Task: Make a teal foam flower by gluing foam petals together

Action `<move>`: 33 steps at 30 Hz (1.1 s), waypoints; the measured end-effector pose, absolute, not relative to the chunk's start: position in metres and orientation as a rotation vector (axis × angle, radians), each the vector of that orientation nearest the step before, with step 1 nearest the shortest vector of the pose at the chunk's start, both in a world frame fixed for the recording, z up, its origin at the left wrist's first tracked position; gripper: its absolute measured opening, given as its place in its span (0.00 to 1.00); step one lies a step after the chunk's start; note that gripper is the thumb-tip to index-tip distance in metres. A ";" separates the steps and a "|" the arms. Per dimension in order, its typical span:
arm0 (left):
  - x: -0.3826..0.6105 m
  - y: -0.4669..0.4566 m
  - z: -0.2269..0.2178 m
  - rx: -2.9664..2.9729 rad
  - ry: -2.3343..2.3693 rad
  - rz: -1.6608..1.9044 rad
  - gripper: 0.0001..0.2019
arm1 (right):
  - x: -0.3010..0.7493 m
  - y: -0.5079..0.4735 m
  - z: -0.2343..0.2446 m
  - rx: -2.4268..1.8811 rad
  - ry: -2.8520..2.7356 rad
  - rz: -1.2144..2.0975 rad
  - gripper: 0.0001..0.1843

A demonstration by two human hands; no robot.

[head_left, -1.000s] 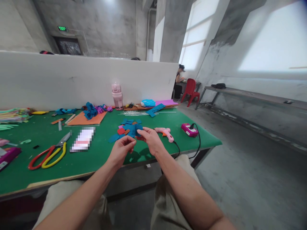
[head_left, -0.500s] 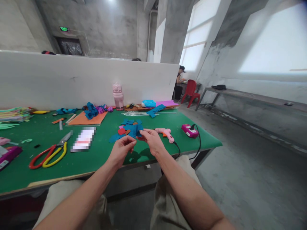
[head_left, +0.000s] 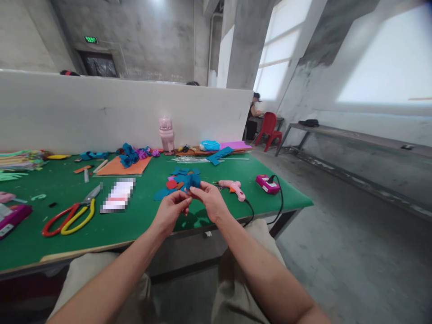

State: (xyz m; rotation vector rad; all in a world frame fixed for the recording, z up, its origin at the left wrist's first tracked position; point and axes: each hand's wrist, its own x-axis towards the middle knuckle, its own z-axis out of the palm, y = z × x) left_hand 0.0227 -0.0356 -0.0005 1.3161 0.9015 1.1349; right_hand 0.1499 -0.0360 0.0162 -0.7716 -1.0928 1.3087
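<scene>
My right hand (head_left: 209, 198) pinches a blue ruffled paper piece (head_left: 193, 181), gathered like a flower, above the green table. Just below it, the fingers of my left hand (head_left: 172, 208) are closed in a pinch, close to my right fingertips. Whatever lies between the left fingers is too small to make out. Behind the hands is a loose pile of blue cut pieces (head_left: 162, 194), with a red piece (head_left: 171, 184) and some brown ones among them. A pink glue gun (head_left: 235, 186) rests to the right of my right hand.
Red-and-yellow-handled scissors (head_left: 77, 212) and a blurred white rectangle (head_left: 119, 195) lie left. A purple power box (head_left: 267, 184) with a black cord sits right. Farther back are an orange sheet (head_left: 116, 168) bearing ruffled pieces, a pink bottle (head_left: 166, 135) and a white partition (head_left: 128, 108).
My right hand has shifted slightly left with the blue ruffled piece, its fingertips now closer to the left ones. The left hand stays nearly in place, still pinched.
</scene>
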 end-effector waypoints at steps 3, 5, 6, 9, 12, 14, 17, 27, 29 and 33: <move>0.023 -0.036 0.000 1.306 0.910 1.137 0.11 | 0.148 -0.036 0.015 -0.764 -1.161 1.238 0.12; 0.024 -0.036 0.000 1.298 0.908 1.136 0.11 | 0.148 -0.036 0.013 -0.755 -1.190 1.209 0.11; 0.024 -0.036 0.000 1.293 0.906 1.137 0.11 | 0.148 -0.036 0.013 -0.757 -1.205 1.194 0.11; 0.022 -0.034 0.001 1.301 0.897 1.115 0.11 | 0.149 -0.035 0.013 -0.784 -1.229 1.159 0.10; 0.015 -0.028 0.003 1.317 0.909 1.129 0.11 | 0.152 -0.035 0.015 -0.787 -1.203 1.162 0.11; 0.009 -0.024 0.006 1.300 0.941 1.187 0.12 | 0.153 -0.036 0.017 -0.789 -1.186 1.196 0.12; 0.002 -0.019 0.010 1.288 0.954 1.236 0.12 | 0.153 -0.039 0.019 -0.800 -1.188 1.268 0.14; 0.001 -0.017 0.010 1.221 0.890 1.099 0.10 | 0.150 -0.042 0.013 -0.793 -1.252 1.383 0.19; 0.000 -0.018 0.010 1.178 0.860 1.077 0.10 | 0.150 -0.041 0.011 -0.809 -1.267 1.373 0.20; -0.001 -0.018 0.009 1.112 0.818 1.050 0.10 | 0.151 -0.040 0.009 -0.796 -1.295 1.346 0.18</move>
